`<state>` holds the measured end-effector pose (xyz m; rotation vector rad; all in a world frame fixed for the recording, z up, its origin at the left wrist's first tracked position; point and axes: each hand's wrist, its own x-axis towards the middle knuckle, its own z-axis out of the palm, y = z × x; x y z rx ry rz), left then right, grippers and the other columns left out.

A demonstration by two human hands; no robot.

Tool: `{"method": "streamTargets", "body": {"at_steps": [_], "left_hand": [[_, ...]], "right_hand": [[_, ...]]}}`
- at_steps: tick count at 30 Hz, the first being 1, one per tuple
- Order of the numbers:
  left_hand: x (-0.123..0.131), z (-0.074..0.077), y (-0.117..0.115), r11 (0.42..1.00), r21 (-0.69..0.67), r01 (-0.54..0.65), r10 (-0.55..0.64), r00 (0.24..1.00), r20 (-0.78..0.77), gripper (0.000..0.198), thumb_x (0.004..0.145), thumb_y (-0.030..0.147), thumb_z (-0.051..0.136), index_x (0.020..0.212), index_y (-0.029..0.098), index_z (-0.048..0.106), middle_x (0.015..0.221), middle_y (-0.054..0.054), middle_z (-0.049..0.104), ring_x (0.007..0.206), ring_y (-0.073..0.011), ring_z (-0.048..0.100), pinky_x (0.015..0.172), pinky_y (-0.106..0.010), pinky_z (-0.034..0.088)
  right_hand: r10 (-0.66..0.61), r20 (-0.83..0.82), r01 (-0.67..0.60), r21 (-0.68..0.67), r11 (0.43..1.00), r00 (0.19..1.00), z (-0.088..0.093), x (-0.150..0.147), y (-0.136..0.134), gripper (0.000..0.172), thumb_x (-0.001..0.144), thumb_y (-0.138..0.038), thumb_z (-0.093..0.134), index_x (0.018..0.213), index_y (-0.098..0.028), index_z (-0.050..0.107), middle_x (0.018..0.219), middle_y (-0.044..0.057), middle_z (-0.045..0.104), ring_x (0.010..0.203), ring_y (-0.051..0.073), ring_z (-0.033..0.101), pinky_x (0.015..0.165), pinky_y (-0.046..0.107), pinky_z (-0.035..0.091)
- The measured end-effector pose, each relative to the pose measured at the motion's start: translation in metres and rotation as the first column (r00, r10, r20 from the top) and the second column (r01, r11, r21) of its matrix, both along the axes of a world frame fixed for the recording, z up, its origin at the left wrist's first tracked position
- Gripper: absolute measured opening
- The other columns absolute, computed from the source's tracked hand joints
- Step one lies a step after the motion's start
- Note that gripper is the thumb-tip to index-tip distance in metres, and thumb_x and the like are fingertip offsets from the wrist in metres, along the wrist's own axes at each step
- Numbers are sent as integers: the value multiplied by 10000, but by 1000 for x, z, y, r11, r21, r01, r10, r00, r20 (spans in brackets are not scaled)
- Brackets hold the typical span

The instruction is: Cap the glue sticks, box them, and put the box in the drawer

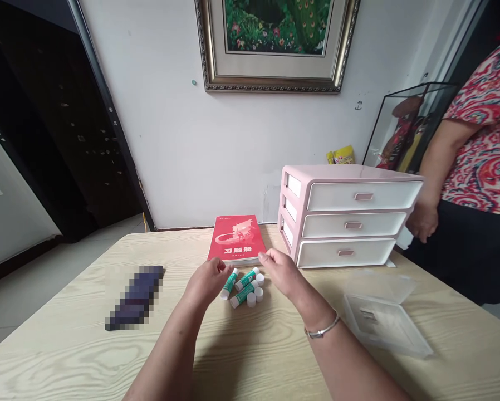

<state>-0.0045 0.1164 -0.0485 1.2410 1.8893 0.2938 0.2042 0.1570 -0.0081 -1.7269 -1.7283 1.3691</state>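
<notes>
Three green-and-white glue sticks [246,293] lie on the wooden table, with several loose white caps [251,299] at their right. My left hand [208,282] is closed, fingers curled, just left of the glue sticks and close to the front left corner of a red book [237,236]. Opposite it, my right hand [282,272] is closed with the thumb against the fingers, by the book's front right corner. Whether either hand touches the book or has something small in its fingers, I cannot tell. The book lies flat near the wall.
A pink-and-white drawer unit [345,225] stands at the back right, all drawers closed. In front of it lies an open clear plastic box [386,326]. A blurred dark item [135,298] is on the left. Another person [479,139] stands beyond the table's right side.
</notes>
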Motion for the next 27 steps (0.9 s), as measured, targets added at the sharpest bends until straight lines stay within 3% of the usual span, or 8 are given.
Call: {"method": "streamTargets", "body": {"at_steps": [4, 6, 11, 16, 20, 23, 25, 27], "left_hand": [[13, -18, -10, 991, -33, 133, -136, 978, -156, 315, 854, 356, 515, 1089, 160, 586, 1168, -71, 556, 994, -215, 545, 784, -328, 359], [18, -24, -14, 983, -48, 177, -183, 967, -177, 342, 840, 297, 503, 1144, 160, 578, 1208, -85, 549, 1062, -237, 541, 818, -332, 363], [20, -33, -19, 971, -66, 229, -238, 946, -223, 370, 878, 413, 522, 1136, 158, 595, 1177, -101, 574, 1078, -255, 553, 843, -341, 383], [20, -38, -21, 972, -67, 224, -234, 936, -265, 314, 897, 439, 484, 979, 159, 600, 1086, -98, 581, 967, -252, 569, 783, -353, 381], [19, -40, -21, 982, -52, 183, -190, 948, -257, 278, 933, 381, 444, 954, 138, 578, 1112, -116, 568, 977, -255, 546, 778, -356, 363], [12, -36, -19, 992, -21, 127, -129, 974, -184, 291, 971, 367, 417, 1037, 122, 560, 1120, -118, 574, 1023, -249, 529, 832, -353, 360], [8, -28, -19, 996, 9, 85, -84, 993, -84, 289, 991, 372, 384, 1082, 141, 532, 1044, -75, 597, 941, -205, 539, 807, -330, 375], [5, -14, -23, 994, 46, 98, -101, 993, 58, 304, 992, 410, 394, 1107, 153, 508, 1017, -41, 599, 907, -165, 529, 798, -293, 396]], "right_hand": [[181, 217, -179, -28, 983, 959, -22, 21, -29, 228, 879, -361, 489, 983, -182, 584, 801, -7, 594, 727, 125, 487, 662, 263, 332], [251, 272, -258, -13, 966, 929, -25, 27, -41, 284, 829, -277, 488, 1088, -214, 587, 863, 2, 613, 743, 137, 492, 669, 264, 319], [362, 321, -410, 93, 907, 875, -32, 24, -55, 346, 856, -312, 520, 1187, -235, 584, 1083, 40, 600, 924, 171, 548, 775, 277, 361], [390, 391, -465, 116, 878, 834, -48, 17, -58, 311, 892, -343, 552, 1151, -179, 600, 1051, 74, 572, 997, 220, 549, 836, 324, 380], [382, 364, -456, 145, 878, 850, -61, 20, -59, 235, 855, -298, 615, 1049, -165, 603, 1018, 59, 573, 938, 208, 537, 793, 327, 369], [327, 274, -378, 158, 912, 904, -66, 24, -55, 198, 868, -279, 582, 1024, -157, 587, 1006, 48, 592, 926, 191, 540, 786, 317, 370], [227, 102, -241, 156, 958, 969, -65, 26, -50, 226, 907, -326, 535, 1061, -166, 577, 949, 34, 593, 868, 158, 539, 762, 295, 389], [107, -146, -90, 123, 988, 983, -60, 27, -44, 326, 940, -421, 500, 1112, -148, 547, 928, 43, 578, 829, 136, 526, 754, 279, 418]]}}
